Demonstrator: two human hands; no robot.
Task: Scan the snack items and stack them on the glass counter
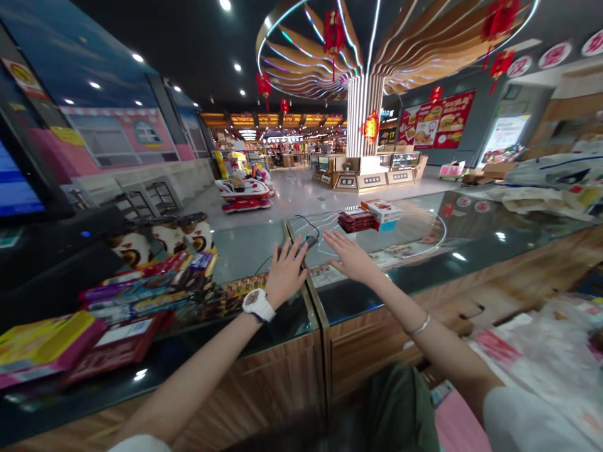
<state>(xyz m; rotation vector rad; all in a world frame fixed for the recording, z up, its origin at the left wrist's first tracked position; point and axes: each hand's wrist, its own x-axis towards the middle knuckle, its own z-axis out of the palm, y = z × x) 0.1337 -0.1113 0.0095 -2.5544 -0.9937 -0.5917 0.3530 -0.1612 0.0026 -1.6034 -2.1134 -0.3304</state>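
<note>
Both my hands are stretched out over a glass-topped counter [245, 242]. My left hand [285, 271], with a white watch [259, 306] on its wrist, has its fingers spread and holds nothing. Close to its fingertips lies a small dark device [311, 240] with a cable. My right hand [351, 256] is flat with fingers extended, and nothing is in it; a bracelet [421, 324] circles that forearm. Beyond the right hand sit dark red packets [357, 220] and white-and-blue boxes [384, 211]. Whether either hand touches the glass I cannot tell.
Chocolate bars and snacks [155, 285] are heaped on the left, beside a yellow-and-pink box [47, 345] and a monitor [23, 169]. Plastic bags [551, 351] lie at the right. A seam divides the counter. Past it stand a kiddie ride [245, 185] and a kiosk [372, 172].
</note>
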